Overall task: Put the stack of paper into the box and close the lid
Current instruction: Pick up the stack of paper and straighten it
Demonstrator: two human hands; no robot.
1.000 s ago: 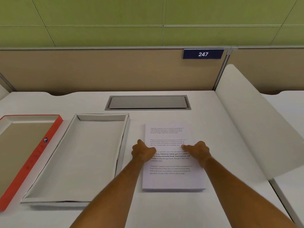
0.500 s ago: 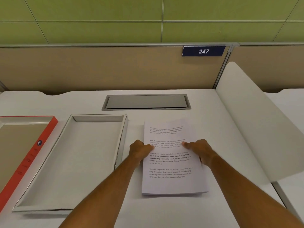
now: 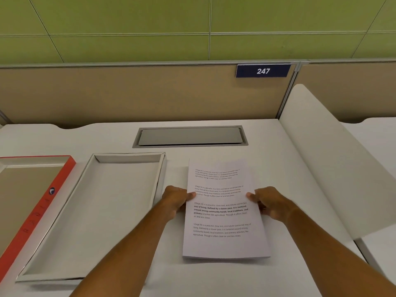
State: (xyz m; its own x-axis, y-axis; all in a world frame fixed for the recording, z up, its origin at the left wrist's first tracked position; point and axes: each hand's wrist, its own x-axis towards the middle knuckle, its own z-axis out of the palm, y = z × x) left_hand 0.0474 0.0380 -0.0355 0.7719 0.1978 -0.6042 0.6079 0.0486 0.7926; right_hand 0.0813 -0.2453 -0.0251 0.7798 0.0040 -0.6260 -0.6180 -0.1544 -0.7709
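Note:
A stack of white printed paper (image 3: 222,221) lies on the white desk, right of centre. My left hand (image 3: 176,199) grips its left edge and my right hand (image 3: 271,202) grips its right edge, thumbs on top. The stack bows slightly and its near end seems a little off the desk. The open white box (image 3: 90,213) sits empty just left of the paper. Its red-edged lid (image 3: 32,209) lies upside down at the far left, partly cut off by the frame.
A grey cable hatch (image 3: 189,136) is set into the desk behind the paper. A white curved divider (image 3: 334,159) rises along the desk's right side. A beige partition with a plate reading 247 (image 3: 263,70) closes the back.
Both hands slid from the top of the page out to the stack's left and right edges and took hold of it; the stack now bows slightly.

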